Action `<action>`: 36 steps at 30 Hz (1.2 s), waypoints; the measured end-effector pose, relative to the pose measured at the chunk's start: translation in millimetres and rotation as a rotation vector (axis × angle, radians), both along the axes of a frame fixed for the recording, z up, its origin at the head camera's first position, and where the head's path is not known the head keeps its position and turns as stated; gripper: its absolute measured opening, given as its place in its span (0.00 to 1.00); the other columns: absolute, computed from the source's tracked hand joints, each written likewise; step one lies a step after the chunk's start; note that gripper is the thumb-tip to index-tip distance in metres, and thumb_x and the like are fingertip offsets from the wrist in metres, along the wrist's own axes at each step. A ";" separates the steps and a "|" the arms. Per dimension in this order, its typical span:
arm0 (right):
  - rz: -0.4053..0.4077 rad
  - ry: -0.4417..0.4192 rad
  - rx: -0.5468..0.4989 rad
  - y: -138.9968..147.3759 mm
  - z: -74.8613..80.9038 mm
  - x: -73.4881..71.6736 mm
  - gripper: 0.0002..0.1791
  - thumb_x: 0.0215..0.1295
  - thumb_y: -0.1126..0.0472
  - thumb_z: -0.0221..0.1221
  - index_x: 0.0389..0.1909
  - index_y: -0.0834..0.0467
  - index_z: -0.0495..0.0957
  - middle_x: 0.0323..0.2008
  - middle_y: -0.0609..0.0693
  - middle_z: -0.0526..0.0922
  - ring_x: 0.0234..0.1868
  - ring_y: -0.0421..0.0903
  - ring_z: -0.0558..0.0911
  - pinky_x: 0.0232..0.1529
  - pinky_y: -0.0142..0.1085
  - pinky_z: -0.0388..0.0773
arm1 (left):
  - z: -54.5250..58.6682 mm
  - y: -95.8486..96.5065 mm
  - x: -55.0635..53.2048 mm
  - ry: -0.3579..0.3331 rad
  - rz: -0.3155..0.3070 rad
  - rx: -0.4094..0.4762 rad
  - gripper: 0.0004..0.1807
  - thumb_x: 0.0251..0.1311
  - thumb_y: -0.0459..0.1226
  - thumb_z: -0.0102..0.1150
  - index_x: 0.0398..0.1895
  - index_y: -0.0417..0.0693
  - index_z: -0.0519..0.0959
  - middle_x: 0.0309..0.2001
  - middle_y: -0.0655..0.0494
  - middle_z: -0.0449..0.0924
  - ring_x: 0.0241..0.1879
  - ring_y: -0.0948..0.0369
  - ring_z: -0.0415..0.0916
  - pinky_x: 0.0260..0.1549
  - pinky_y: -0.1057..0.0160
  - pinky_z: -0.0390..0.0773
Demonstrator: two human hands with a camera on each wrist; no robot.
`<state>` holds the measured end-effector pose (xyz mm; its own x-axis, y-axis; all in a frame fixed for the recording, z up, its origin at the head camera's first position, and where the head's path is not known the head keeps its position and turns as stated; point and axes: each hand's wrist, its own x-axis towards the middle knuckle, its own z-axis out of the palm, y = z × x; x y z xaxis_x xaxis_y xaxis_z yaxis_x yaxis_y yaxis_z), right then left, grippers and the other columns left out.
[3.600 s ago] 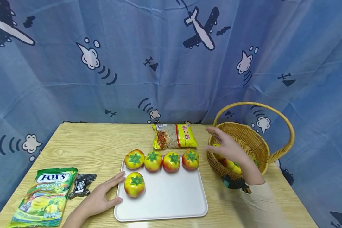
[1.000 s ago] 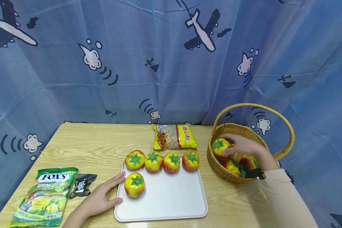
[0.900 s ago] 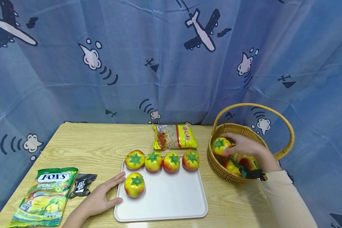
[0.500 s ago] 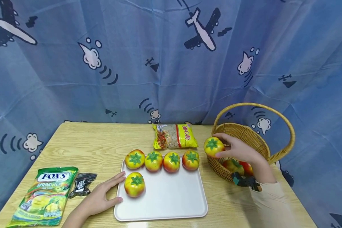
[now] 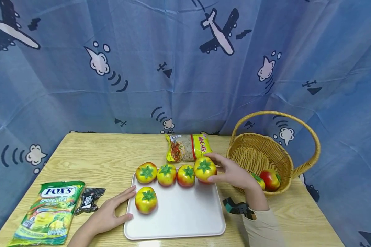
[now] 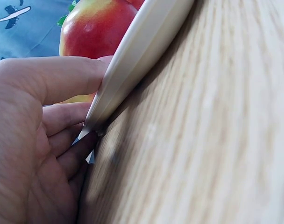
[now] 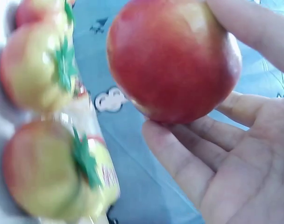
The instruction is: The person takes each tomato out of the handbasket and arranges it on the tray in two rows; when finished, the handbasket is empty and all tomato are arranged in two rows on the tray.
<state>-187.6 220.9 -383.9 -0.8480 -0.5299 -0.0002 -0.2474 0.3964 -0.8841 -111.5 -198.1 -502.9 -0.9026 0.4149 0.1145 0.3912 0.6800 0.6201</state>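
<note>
My right hand [image 5: 233, 173] grips a red-and-yellow tomato [image 5: 203, 168] with a green leafy top, thumb and fingers round its sides. It is over the tray's far right corner and hides most of the tomato behind it there. In the right wrist view the held tomato [image 7: 172, 60] is raised apart from the tomatoes on the tray. My left hand [image 5: 111, 212] rests at the left rim of the white tray [image 5: 185, 216], fingers fairly straight and touching the edge. Along the tray's far side tomatoes stand in a row, and another tomato [image 5: 146, 200] sits in front at left.
A wicker basket [image 5: 250, 154] with a tall handle stands at right; tomatoes [image 5: 270, 180] show inside. Behind the tray lies a yellow pasta bag [image 5: 185, 147]. At left are a green FOX'S candy bag [image 5: 47, 212] and a small black packet [image 5: 89, 200]. A blue curtain hangs behind.
My right hand took hold of a tomato in the basket, lifted it over the rim and carried it left to the tray's far right corner. My left hand has stayed still.
</note>
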 end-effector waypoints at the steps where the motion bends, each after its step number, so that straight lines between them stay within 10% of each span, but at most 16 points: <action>1: 0.003 -0.006 -0.018 -4.9 -0.9 0.9 0.40 0.55 0.59 0.68 0.68 0.58 0.61 0.64 0.57 0.68 0.65 0.57 0.67 0.64 0.52 0.66 | 0.2 0.0 0.0 0.005 0.000 0.000 0.36 0.53 0.54 0.64 0.65 0.54 0.70 0.70 0.59 0.63 0.67 0.50 0.62 0.59 0.43 0.68; 15: 0.062 -0.104 -0.125 -56.5 -20.8 21.7 0.42 0.53 0.60 0.69 0.68 0.54 0.60 0.65 0.55 0.66 0.64 0.55 0.69 0.63 0.49 0.68 | -2.7 0.3 1.3 0.025 -0.005 -0.001 0.36 0.52 0.53 0.65 0.65 0.54 0.70 0.70 0.59 0.63 0.66 0.50 0.63 0.58 0.43 0.69; 36: 0.212 -0.007 0.196 -92.0 -36.7 28.8 0.40 0.51 0.49 0.70 0.65 0.53 0.66 0.59 0.47 0.74 0.59 0.43 0.73 0.61 0.37 0.71 | 2.5 1.1 1.4 0.020 0.001 0.022 0.35 0.52 0.51 0.66 0.65 0.53 0.71 0.69 0.56 0.64 0.66 0.47 0.63 0.58 0.40 0.68</action>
<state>-158.8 129.0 -420.5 -0.7182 -0.6844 -0.1260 -0.3367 0.5002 -0.7978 -110.2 -197.0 -500.4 -0.9004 0.4115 0.1414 0.4031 0.6663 0.6273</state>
